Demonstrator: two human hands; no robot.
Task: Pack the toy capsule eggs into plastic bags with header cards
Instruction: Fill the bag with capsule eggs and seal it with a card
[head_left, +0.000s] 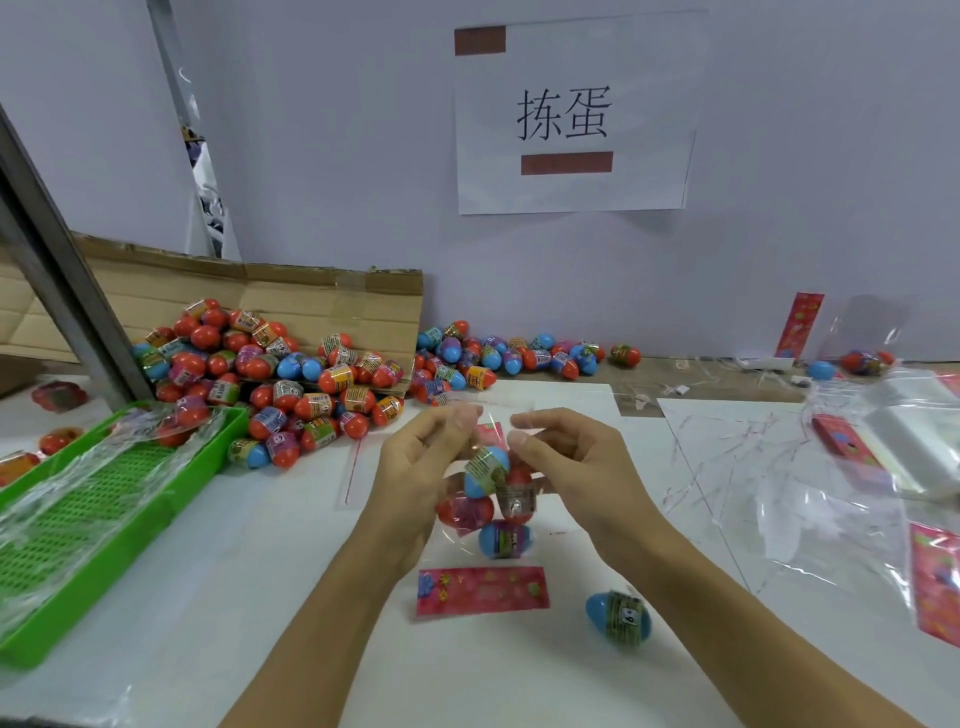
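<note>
Closing a filled bag (493, 499) at mid-tabletop.
Left hand (426, 457) and right hand (566, 457) pinch its mouth, eggs (485, 470) inside; next, probably, the header card (483, 592) near the front edge.

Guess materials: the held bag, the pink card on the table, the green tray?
Clear crinkly plastic bag: thin glossy film; eggs show through. Pink rectangular header card: probably printed glossy paperboard, lying flat. Green perforated tray: looks like rigid moulded plastic, uniform holes.
</note>
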